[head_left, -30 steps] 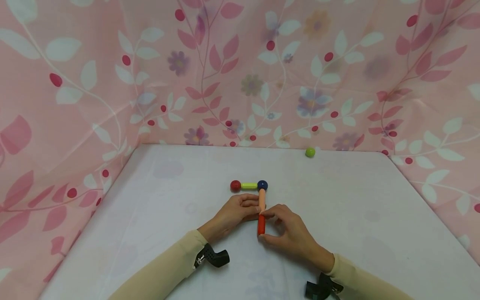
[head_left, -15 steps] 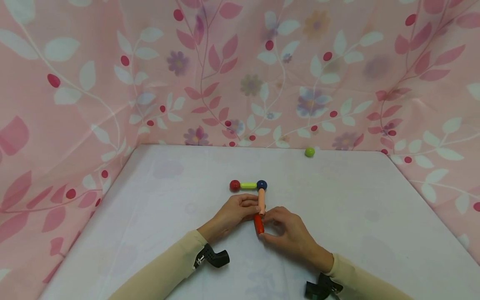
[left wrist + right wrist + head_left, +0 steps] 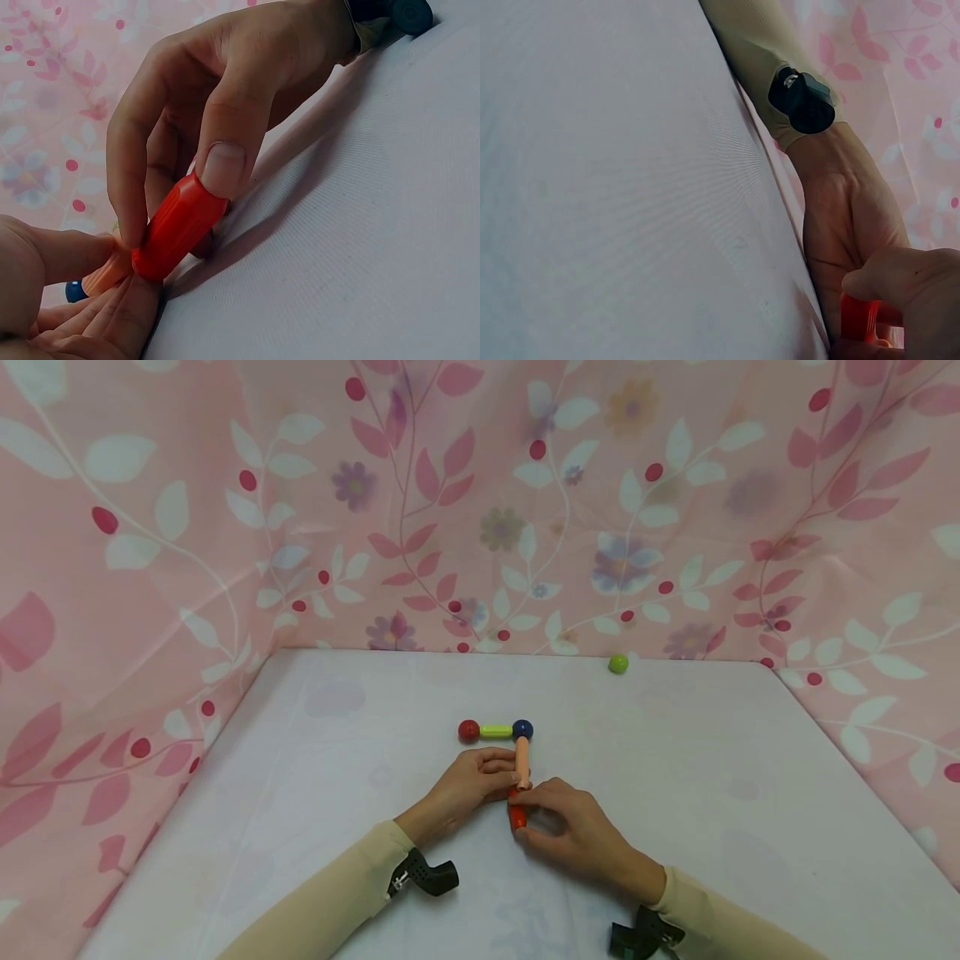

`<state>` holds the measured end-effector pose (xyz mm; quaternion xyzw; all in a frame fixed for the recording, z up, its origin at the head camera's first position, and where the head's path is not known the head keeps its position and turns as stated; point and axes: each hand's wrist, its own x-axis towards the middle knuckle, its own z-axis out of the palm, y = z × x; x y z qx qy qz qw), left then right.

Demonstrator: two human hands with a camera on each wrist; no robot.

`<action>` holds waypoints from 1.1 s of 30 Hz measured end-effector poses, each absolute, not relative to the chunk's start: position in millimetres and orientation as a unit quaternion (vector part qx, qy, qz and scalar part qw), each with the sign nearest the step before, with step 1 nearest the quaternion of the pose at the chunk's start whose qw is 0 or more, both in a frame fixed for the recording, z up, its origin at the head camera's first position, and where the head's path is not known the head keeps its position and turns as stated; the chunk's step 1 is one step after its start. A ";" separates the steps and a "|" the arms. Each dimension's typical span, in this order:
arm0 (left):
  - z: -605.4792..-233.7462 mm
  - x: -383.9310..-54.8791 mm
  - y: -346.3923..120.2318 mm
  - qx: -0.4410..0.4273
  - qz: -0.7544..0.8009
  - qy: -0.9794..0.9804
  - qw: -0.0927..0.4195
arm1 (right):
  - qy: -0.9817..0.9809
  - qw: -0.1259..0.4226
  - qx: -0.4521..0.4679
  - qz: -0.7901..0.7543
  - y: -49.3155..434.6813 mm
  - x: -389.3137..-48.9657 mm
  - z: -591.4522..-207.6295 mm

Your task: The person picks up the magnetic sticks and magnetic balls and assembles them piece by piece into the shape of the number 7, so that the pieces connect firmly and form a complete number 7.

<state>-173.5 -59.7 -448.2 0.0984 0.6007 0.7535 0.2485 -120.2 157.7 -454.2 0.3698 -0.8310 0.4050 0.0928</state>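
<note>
In the head view my left hand (image 3: 467, 787) holds a peach-coloured rod (image 3: 522, 760) from its left side. The rod's far end meets a dark blue ball (image 3: 522, 728). From that ball a short yellow-green rod (image 3: 496, 731) runs left to a red ball (image 3: 468, 731), making a corner. My right hand (image 3: 573, 828) pinches a ridged red rod (image 3: 180, 229) between thumb and fingers, its far end right at the peach rod's near end. In the left wrist view the red rod's lower end overlaps the left fingers. The right wrist view shows only part of the red rod (image 3: 859, 319).
A lime-green ball (image 3: 618, 663) sits at the far edge of the white-covered table (image 3: 712, 760). A pink floral cloth (image 3: 465, 510) hangs behind and along the sides. Each wrist carries a small black camera.
The red rod, first in line with the peach rod, has tilted with its far end shifting left. My right fingers have moved left over it. The left hand has stayed nearly still.
</note>
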 end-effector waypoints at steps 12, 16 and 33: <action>-447.6 -172.9 -59.4 0.091 0.754 0.602 0.248 | -0.823 0.101 0.380 0.410 158.8 -119.6 -454.3; -447.3 -172.6 -59.1 0.092 0.754 0.601 0.249 | -0.826 0.095 0.380 0.406 158.9 -119.8 -453.5; -444.3 -172.4 -59.4 0.086 0.750 0.605 0.253 | -0.830 0.092 0.335 0.436 159.4 -123.6 -453.9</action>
